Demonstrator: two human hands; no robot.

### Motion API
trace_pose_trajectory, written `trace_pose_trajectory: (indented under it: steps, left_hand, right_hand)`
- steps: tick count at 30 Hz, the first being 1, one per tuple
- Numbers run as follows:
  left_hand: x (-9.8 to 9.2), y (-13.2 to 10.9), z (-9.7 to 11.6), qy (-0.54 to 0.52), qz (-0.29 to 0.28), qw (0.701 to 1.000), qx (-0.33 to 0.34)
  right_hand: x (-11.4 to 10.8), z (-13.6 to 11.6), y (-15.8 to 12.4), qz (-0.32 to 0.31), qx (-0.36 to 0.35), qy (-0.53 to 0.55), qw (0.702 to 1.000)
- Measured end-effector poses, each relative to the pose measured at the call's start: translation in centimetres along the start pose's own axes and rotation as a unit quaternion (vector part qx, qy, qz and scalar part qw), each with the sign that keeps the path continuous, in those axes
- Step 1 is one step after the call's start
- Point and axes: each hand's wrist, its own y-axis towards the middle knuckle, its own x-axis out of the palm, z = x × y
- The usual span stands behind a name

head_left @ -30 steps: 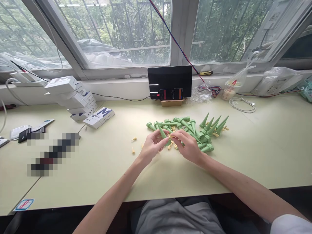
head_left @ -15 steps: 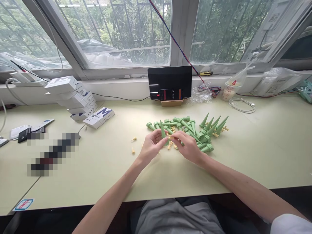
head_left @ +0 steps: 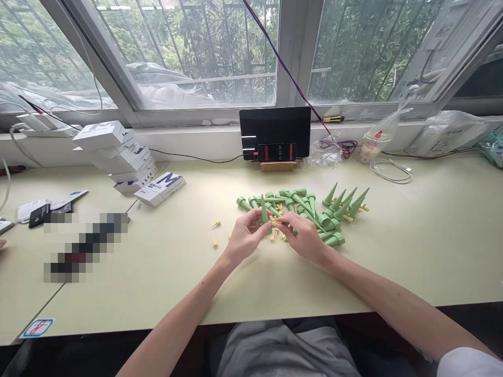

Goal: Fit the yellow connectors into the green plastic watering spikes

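Note:
My left hand (head_left: 247,233) is closed around a green plastic spike (head_left: 264,209), held upright with its tip pointing up. Close beside it, my right hand (head_left: 302,235) pinches a small yellow plastic piece (head_left: 278,222) against the spike's side near its lower end. Whether the piece is seated there is hidden by my fingers. Behind and right of my hands lies a pile of green spikes (head_left: 314,209). More yellow pieces (head_left: 273,236) lie between my hands, and a few loose ones (head_left: 215,243) are to the left.
Several green spikes with yellow pieces (head_left: 349,201) stand right of the pile. A phone (head_left: 276,152) leans on a black screen (head_left: 275,125) at the back. White boxes (head_left: 113,152) are stacked at left. A bagged cup (head_left: 373,144) and white cable (head_left: 391,172) are back right. Another person's fingertips (head_left: 2,244) show at the left edge.
My hands stay almost in place, with the spike and yellow piece still held together. Another person's fingertips have come into view at the left edge.

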Motion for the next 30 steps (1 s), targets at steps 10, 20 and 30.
trace_pose_trajectory:
  steps: [10,20,30]
  left_hand:
    - [-0.03,-0.08,0.05,0.009,-0.003,1.000,0.005]
    - [0.05,-0.05,0.29,0.001,-0.012,1.000,0.008]
    - [-0.04,-0.08,0.10,-0.006,-0.028,1.000,0.009]
  right_hand:
    - [-0.05,-0.10,-0.04,-0.013,0.015,-0.019,1.000]
    - [-0.21,-0.29,0.06,-0.028,0.020,-0.038,0.999]
    - [-0.28,-0.44,0.02,-0.042,0.038,-0.041,0.998]
